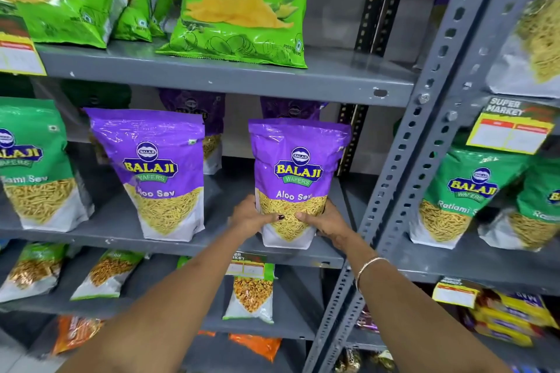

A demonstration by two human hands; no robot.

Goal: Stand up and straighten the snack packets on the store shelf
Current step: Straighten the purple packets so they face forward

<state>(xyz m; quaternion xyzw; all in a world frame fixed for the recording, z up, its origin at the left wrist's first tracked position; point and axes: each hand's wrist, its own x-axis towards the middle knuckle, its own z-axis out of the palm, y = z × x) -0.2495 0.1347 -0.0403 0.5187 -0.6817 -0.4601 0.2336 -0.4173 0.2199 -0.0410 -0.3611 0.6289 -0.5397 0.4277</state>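
Note:
A purple Aloo Sev packet (pixel 298 160) stands upright at the right end of the grey middle shelf (pixel 212 247). My left hand (pixel 250 216) grips its lower left side and my right hand (pixel 328 222) grips its lower right side, both thumbs across the front. A second purple Aloo Sev packet (pixel 160 172) stands to the left, leaning slightly. Two more purple packets (pixel 194 112) stand behind in shadow. A green Ratlami Sev packet (pixel 39 166) stands at the far left.
Green Crunchem chip bags (pixel 242 9) stand on the shelf above. A perforated grey upright (pixel 403 154) rises just right of the held packet. Beyond it are green Ratlami Sev packets (pixel 460 197) and a yellow price tag (pixel 512 130). Smaller packets (pixel 251 297) sit on the lower shelves.

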